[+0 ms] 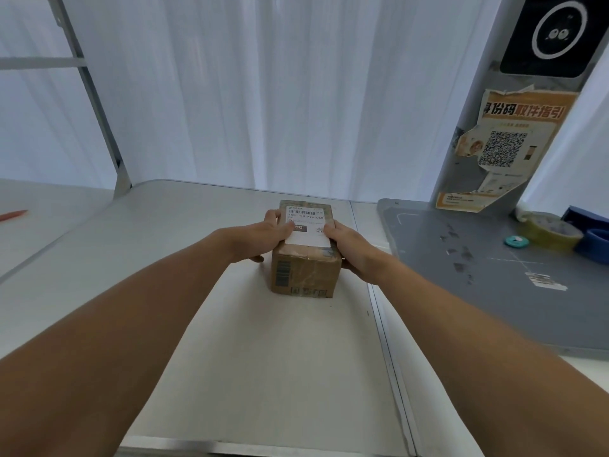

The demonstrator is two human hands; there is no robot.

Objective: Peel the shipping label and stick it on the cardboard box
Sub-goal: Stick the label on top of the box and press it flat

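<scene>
cardboard box (304,272) sits mid-tabletop (164,258), clamped from both sides to stop it sliding. shipping label (306,225) lies flat on box top, apparently being pressed down. left hand (263,237) and right hand (349,247) wrap box sides; fingers (286,229) closed on box, thumbs resting on label's near corners.

The shipping label (306,224) on top of the cardboard box (304,270) carries a barcode, beneath it the number "150 150 A76 050", and a dark block reading "50"; its finer print is illegible. The orange poster (504,146) on the grey post shows the heading "身份码取件指引" above a QR code. A barcode on the box front is unreadable.
</scene>
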